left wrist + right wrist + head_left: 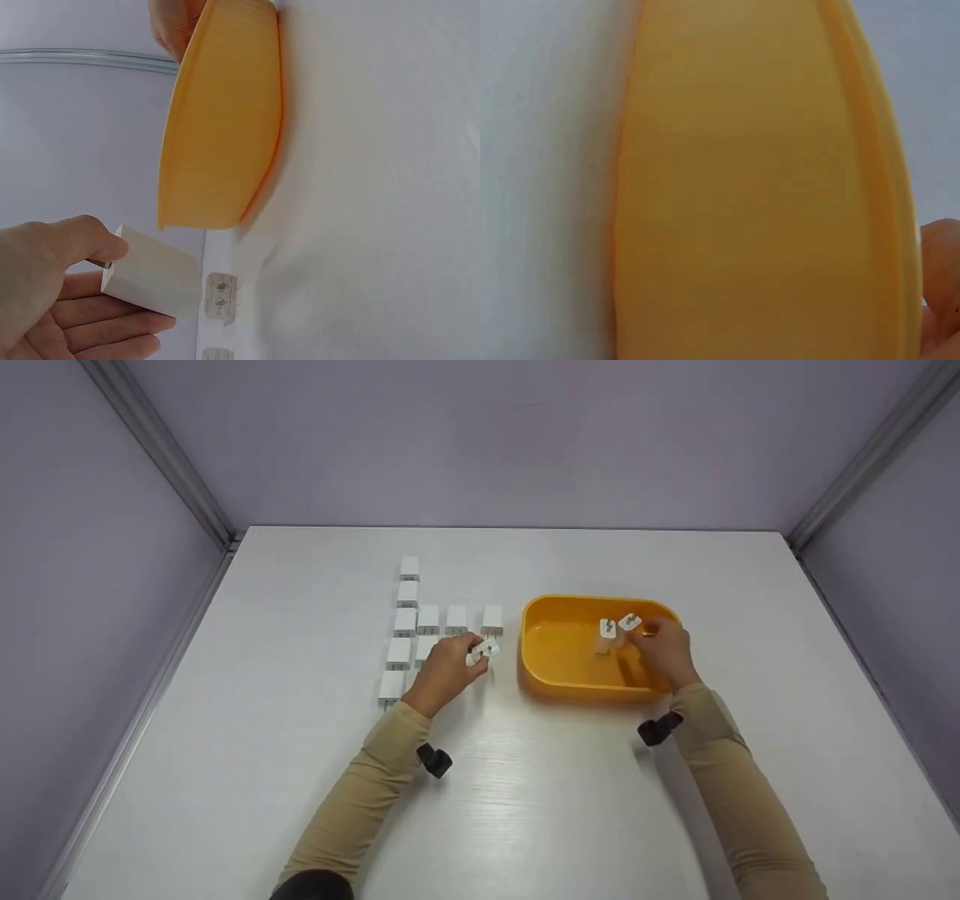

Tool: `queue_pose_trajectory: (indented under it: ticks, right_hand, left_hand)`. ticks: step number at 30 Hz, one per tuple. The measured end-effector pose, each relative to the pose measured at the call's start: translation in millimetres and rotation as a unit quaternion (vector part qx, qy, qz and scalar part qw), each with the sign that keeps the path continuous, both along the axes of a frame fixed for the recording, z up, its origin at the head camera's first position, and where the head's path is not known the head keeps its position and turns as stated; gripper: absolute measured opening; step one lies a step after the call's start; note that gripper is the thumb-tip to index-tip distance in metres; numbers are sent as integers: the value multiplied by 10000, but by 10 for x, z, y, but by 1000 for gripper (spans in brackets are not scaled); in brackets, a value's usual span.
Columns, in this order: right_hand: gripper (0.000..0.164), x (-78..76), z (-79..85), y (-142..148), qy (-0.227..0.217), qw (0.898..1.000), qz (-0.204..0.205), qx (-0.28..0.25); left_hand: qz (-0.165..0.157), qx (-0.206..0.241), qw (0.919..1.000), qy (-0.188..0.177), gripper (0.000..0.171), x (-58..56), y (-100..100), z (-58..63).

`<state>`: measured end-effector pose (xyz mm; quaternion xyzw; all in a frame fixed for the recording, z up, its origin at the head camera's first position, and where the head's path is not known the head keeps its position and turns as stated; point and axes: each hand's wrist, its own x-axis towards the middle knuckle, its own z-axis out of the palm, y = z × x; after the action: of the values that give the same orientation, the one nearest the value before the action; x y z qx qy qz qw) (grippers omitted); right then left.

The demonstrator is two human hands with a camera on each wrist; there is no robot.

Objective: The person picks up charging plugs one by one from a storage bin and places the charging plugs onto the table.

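My left hand pinches a white plug-in charger between thumb and fingers, over the table beside the rows of chargers. Up close in the left wrist view, the held charger has a metal prong near the thumb. Reaching over the near right rim of a yellow-orange bin, my right hand grips another white charger, its prongs facing up. A further charger is in the bin just left of it. In the right wrist view the bin wall hides most of that hand.
Several white chargers lie on the white table in a column and short rows, left of the bin. My left forearm partly covers the nearest ones. Pale walls enclose the table at the back and sides.
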<state>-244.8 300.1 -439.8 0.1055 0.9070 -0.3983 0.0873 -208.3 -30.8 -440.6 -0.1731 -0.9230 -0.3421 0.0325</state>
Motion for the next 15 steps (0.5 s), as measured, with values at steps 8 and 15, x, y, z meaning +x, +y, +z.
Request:
queue_pose_trajectory:
  ticks: [8, 15]
  right_hand:
    - [48, -50, -90, -36, 153, 9996, -143, -214]
    - [50, -47, -129, -32, 278, 9988, -219, -340]
  left_hand:
    - [-13, -455, 9987, 212, 22, 21, -90, -91]
    - [-22, -723, 9970, 265, 22, 51, -110, -122]
